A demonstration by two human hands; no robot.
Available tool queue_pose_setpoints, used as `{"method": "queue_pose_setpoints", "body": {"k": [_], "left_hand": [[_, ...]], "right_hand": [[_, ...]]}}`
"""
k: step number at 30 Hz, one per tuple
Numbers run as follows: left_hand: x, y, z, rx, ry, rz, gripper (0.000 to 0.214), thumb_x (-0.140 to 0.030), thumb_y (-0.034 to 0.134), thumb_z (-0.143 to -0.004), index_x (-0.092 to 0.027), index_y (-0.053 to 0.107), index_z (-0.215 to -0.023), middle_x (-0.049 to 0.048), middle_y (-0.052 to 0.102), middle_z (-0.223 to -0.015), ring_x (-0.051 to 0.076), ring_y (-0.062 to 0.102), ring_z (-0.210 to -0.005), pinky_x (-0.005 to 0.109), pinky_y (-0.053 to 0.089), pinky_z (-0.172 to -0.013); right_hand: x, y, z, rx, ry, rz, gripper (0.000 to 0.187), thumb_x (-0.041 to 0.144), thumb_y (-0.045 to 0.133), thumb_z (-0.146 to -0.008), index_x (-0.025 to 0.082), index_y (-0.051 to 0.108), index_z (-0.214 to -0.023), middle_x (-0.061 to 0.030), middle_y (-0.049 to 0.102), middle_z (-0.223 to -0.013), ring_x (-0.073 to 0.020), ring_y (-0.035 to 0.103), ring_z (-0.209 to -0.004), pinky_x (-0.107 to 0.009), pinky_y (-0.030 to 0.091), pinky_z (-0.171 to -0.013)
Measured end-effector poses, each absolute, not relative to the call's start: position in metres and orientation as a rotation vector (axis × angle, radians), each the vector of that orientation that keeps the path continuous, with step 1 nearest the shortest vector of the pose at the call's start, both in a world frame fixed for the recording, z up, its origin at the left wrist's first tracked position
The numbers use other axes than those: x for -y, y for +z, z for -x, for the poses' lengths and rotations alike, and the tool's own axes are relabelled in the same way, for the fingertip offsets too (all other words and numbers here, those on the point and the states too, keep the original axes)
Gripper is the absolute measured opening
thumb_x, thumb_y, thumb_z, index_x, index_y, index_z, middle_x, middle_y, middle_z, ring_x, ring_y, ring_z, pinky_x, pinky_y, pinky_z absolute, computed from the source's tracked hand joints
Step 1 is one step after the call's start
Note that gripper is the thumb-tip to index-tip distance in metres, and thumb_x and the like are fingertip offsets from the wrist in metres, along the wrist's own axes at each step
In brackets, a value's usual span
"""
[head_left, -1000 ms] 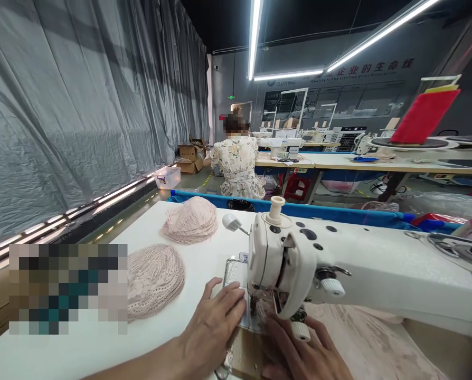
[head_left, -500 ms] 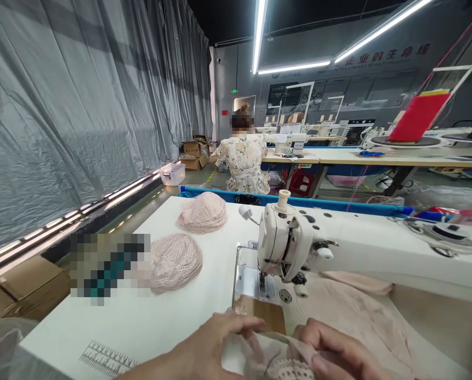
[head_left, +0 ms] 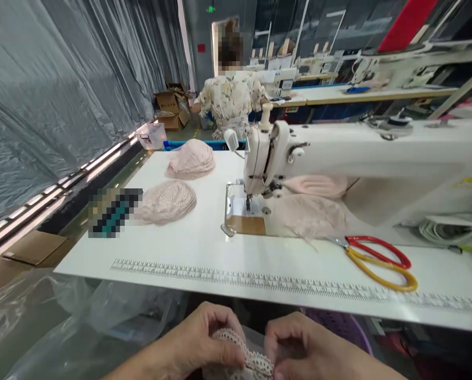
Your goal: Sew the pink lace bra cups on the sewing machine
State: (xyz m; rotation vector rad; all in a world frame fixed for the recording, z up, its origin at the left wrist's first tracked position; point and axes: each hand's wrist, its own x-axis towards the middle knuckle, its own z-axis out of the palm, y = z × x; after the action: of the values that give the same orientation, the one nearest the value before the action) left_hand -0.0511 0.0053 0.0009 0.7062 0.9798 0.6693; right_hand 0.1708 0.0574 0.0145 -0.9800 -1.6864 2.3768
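Note:
Both my hands are low in front of the table edge, below its printed ruler. My left hand (head_left: 202,343) and my right hand (head_left: 303,348) are closed together on a pale lace piece (head_left: 247,359), pinching it between the fingers. The white sewing machine (head_left: 283,153) stands further back on the white table (head_left: 180,248), its needle area bare of hands. Pale pink lace fabric (head_left: 311,214) lies under the machine's arm.
Two stacks of pink lace cups (head_left: 167,200) (head_left: 190,158) lie at the left of the table. Red and yellow scissors (head_left: 378,258) lie at the right. A person in a floral top (head_left: 232,97) sits with their back turned at another station. Clear plastic (head_left: 62,316) hangs below left.
My hands have left the needle plate and drawn back toward me, below the table edge, taking the lace piece with them. The view has tilted down and pulled back.

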Motion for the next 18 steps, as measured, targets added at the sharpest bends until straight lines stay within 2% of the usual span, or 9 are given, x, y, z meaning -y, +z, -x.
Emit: {"method": "queue_pose_setpoints", "body": {"k": [5, 9, 12, 16, 18], "left_hand": [[0.015, -0.003, 0.046, -1.067, 0.594, -0.577, 0.048, -0.042, 0.092, -0.045, -0.009, 0.067, -0.069, 0.0031, 0.064, -0.060, 0.011, 0.057, -0.054, 0.022, 0.044, -0.058], [0.024, -0.001, 0.044, -1.112, 0.568, -0.628, 0.048, -0.044, 0.092, -0.044, -0.009, 0.069, -0.067, 0.0012, 0.063, -0.055, 0.007, 0.052, -0.048, 0.018, 0.041, -0.052], [0.028, 0.001, 0.043, -1.111, 0.554, -0.645, 0.048, -0.046, 0.091, -0.045, -0.009, 0.071, -0.069, 0.0001, 0.062, -0.054, 0.006, 0.052, -0.048, 0.016, 0.039, -0.050], [0.033, -0.003, 0.043, -1.092, 0.561, -0.655, 0.051, -0.047, 0.090, -0.045, -0.010, 0.071, -0.073, -0.0010, 0.062, -0.056, 0.005, 0.051, -0.049, 0.016, 0.039, -0.052], [0.038, -0.009, 0.043, -1.093, 0.548, -0.666, 0.050, -0.047, 0.090, -0.045, -0.009, 0.071, -0.073, -0.0027, 0.059, -0.053, 0.005, 0.049, -0.048, 0.016, 0.038, -0.051]], "right_hand": [[-0.036, -0.001, -0.172, 1.668, 2.457, 0.924, 0.026, 0.035, 0.080, -0.066, 0.012, 0.071, -0.074, 0.0038, 0.055, -0.064, -0.0072, 0.044, -0.059, -0.017, 0.034, -0.055], [-0.029, -0.006, -0.176, 1.907, 2.254, 0.821, 0.025, 0.036, 0.079, -0.069, 0.012, 0.075, -0.072, 0.0021, 0.058, -0.066, -0.0090, 0.048, -0.061, -0.018, 0.033, -0.054], [-0.025, -0.008, -0.180, 1.953, 2.244, 0.773, 0.027, 0.037, 0.077, -0.071, 0.010, 0.076, -0.074, 0.0010, 0.059, -0.068, -0.0096, 0.049, -0.062, -0.019, 0.034, -0.055], [-0.015, -0.017, -0.184, 2.003, 2.202, 0.813, 0.026, 0.038, 0.078, -0.070, 0.012, 0.075, -0.073, 0.0035, 0.057, -0.066, -0.0086, 0.047, -0.060, -0.019, 0.031, -0.052], [-0.016, -0.024, -0.184, 2.077, 2.116, 0.794, 0.027, 0.040, 0.075, -0.075, 0.014, 0.073, -0.071, 0.0046, 0.056, -0.064, -0.0093, 0.052, -0.062, -0.020, 0.034, -0.054]]}}
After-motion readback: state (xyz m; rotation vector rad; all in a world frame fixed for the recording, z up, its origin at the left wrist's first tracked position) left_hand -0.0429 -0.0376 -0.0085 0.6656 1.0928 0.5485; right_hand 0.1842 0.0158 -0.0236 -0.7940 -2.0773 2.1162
